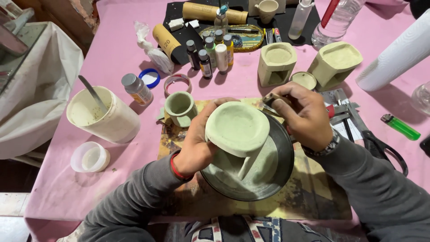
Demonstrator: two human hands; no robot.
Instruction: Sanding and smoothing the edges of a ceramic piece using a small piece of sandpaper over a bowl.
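Both grips are busy: the left hand is clasped around the side of a pale green plaster burner, tilting it over a dark metal pan near the middle of the surface, while the right hand is closed on a small wooden-handled tool whose tip meets the burner's far rim. Pale dust lies in the pan, so this looks like the trimming or smoothing step, with the rim being worked. A next stroke would call for the left hand to steady or turn the piece so that a fresh stretch of edge faces the tool, with light pressure, since the cast looks brittle. Two similar cast pieces stand farther off, right of a cluster of small paint bottles. A white tub with a stirrer sits to the left on the pink cloth.
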